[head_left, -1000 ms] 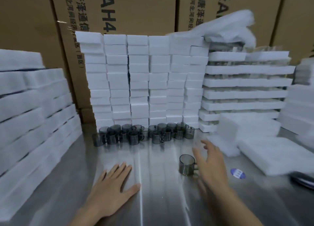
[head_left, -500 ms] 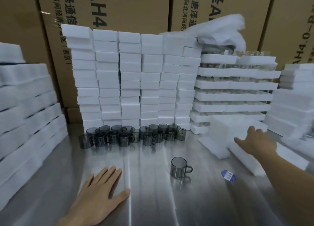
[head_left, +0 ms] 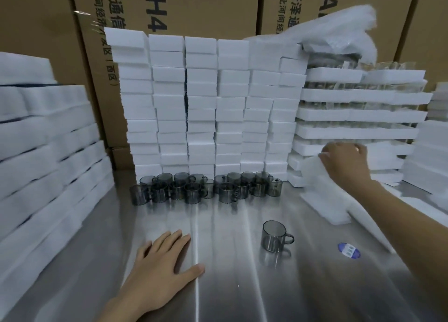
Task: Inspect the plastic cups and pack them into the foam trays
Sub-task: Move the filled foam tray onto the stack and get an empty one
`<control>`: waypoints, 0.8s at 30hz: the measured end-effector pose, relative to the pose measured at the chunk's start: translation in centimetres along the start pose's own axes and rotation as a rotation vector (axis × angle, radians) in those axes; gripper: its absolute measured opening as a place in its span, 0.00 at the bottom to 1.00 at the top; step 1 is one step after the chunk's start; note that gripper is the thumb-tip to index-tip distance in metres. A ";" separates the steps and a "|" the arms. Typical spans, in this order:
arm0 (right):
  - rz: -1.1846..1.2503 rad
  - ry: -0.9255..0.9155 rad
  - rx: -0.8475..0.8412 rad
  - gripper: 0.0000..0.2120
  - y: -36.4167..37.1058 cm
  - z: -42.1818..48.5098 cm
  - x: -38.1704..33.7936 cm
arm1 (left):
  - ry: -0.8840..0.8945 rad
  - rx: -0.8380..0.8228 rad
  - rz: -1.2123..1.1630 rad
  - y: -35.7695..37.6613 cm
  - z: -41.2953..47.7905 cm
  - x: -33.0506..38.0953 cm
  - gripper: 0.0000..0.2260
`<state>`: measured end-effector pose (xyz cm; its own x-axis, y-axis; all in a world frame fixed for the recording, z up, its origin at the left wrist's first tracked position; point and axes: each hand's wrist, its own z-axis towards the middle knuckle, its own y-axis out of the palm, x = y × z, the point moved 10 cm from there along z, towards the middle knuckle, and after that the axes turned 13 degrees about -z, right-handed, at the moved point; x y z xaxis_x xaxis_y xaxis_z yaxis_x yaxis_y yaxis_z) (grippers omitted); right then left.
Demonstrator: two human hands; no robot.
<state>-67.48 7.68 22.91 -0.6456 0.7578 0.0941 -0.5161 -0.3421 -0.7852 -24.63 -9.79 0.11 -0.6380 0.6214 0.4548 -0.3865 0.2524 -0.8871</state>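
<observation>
One smoky plastic cup (head_left: 275, 235) stands upright and alone on the steel tabletop (head_left: 230, 285), handle to the right. Roughly seventeen more cups (head_left: 206, 188) cluster in two rows against the foam stacks, overlapping too much for a firm count. The right hand (head_left: 344, 161) lies on the top foam tray (head_left: 312, 174) of a low pile, but blur hides whether its grip has closed. It would be best to peel off one tray only and lift it level. The left hand (head_left: 160, 261) rests flat with its fingers straight, holding nothing.

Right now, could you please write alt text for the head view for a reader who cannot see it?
A person's right hand grips a white foam tray at the right of a steel table, while the left hand rests flat near a lone smoky plastic cup. More cups cluster before stacked foam blocks.
</observation>
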 end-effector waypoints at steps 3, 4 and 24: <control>0.071 -0.212 0.071 0.12 -5.1 -2.7 -8.6 | 0.012 -0.008 -0.042 -0.1 0.0 0.1 0.49; 0.110 -0.274 0.072 0.13 -6.4 -4.3 -11.4 | 0.036 0.015 -0.072 -0.4 0.0 0.2 0.47; 0.764 -0.344 -0.038 0.12 -3.9 -18.5 -15.0 | 0.010 0.218 -1.031 -3.3 -0.6 -1.3 0.32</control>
<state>-45.33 7.91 13.23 -0.9489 0.1112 -0.2952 0.1483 -0.6687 -0.7286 -22.10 -11.01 2.38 0.0728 0.1886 0.9794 -0.8509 0.5240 -0.0377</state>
